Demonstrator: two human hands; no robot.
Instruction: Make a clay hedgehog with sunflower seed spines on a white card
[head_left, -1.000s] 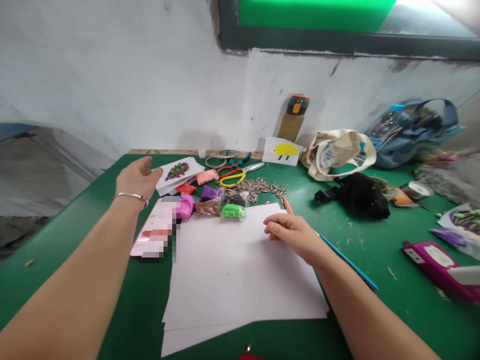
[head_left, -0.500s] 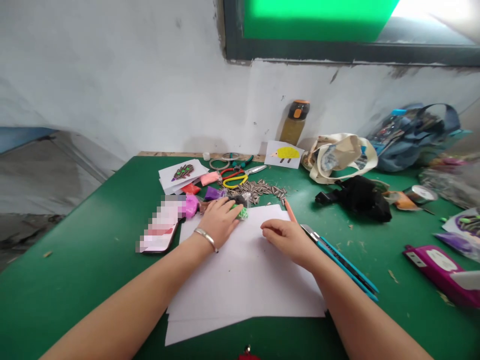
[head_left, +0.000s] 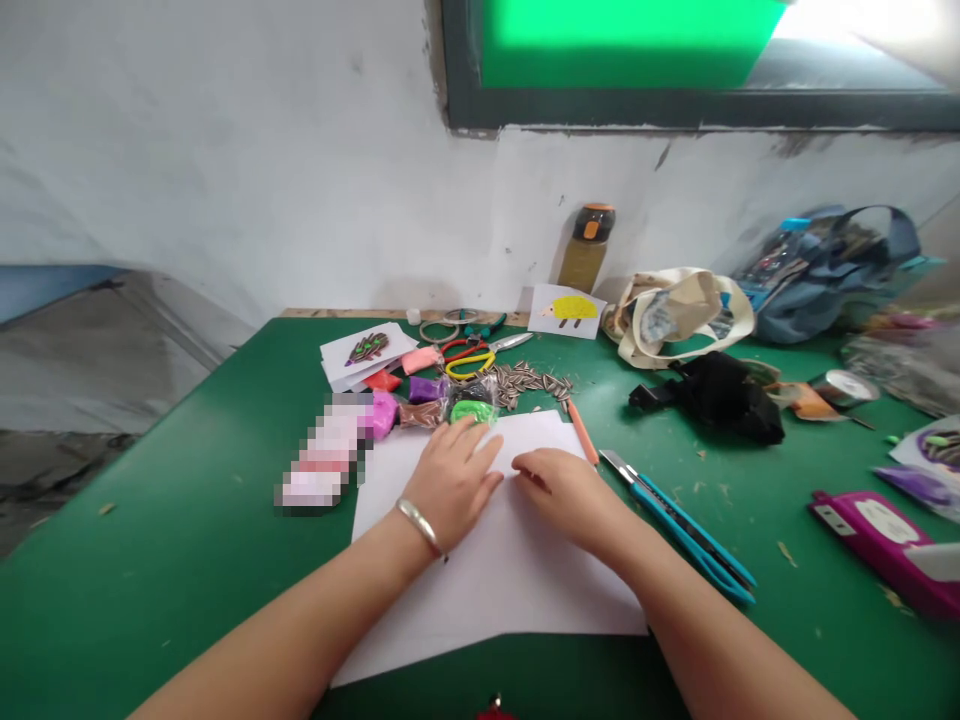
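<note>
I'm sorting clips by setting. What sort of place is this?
Probably a craft workspace: white paper lies on the green table, with packets of what looks like coloured modelling clay and sunflower seeds near its far edge.

1. No text, brand, number or sign can be read.
2. Smartphone (head_left: 322, 465): pixelation covers its screen, so anything on it is illegible.
3. Magenta plastic case (head_left: 889, 554): it bears a pale oval label (head_left: 883, 521), with no lettering that can be made out.
4. Green clay packet (head_left: 472, 411): any print on its clear wrapper is too small to read.
</note>
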